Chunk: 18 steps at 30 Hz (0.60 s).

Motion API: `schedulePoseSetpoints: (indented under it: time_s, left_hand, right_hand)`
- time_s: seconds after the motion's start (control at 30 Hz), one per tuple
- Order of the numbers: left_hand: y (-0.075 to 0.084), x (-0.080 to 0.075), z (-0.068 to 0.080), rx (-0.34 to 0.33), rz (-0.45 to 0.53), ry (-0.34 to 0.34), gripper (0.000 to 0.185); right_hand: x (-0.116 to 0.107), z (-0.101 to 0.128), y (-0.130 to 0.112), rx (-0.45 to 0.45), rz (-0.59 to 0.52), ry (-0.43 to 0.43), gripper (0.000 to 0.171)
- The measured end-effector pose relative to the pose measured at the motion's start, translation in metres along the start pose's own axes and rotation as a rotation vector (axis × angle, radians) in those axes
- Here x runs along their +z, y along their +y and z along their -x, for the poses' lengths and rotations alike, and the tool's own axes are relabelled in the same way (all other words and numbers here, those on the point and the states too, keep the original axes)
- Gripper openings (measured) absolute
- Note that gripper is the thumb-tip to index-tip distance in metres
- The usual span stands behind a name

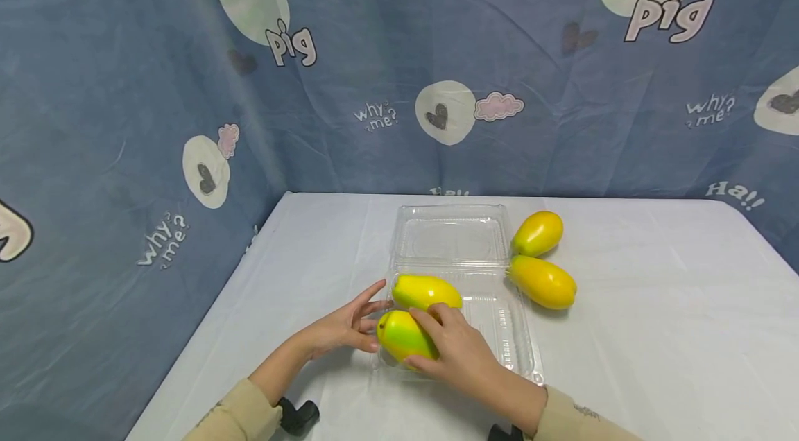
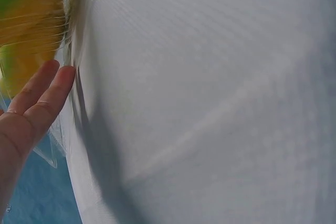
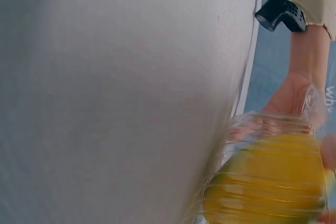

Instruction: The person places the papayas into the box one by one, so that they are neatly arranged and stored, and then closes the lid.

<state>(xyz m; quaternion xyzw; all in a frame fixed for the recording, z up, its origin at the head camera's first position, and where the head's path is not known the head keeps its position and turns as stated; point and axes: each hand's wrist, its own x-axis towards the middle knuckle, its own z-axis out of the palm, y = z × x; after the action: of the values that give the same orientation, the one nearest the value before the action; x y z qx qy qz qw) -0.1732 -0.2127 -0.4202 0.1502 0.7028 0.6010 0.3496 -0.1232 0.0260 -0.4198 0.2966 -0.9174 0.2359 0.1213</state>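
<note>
A clear plastic clamshell tray (image 1: 507, 338) lies open on the white table, its lid (image 1: 451, 233) folded back. Two yellow fruits lie in the tray's left end: a yellow one (image 1: 427, 290) behind and a yellow-green one (image 1: 397, 337) in front. My right hand (image 1: 440, 340) lies over the yellow-green fruit with its fingers curled round it. My left hand (image 1: 367, 310) has straight fingers (image 2: 44, 90) that touch the tray's left wall beside the fruit (image 2: 26, 19). The right wrist view shows that fruit (image 3: 273, 182) blurred through the plastic.
Two more yellow fruits (image 1: 538, 233) (image 1: 543, 281) lie on the white cloth (image 1: 655, 302) just right of the container. A blue printed curtain (image 1: 125, 150) hangs behind and to the left of the table. The table's left edge runs close to my left forearm.
</note>
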Motion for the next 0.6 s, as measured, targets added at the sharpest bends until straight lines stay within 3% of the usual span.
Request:
schedulePoseSetpoints:
  time_s: [0.33,0.6]
  left_hand:
    - [-0.001,0.0,0.0,0.003,-0.007,0.004,0.103]
    - [-0.001,0.0,0.0,0.002,0.008,-0.001,0.102]
  right_hand:
    - [0.001,0.002,0.001,-0.021,-0.005,0.01,0.062]
    - [-0.011,0.005,-0.001,0.022,0.006,0.004,0.059]
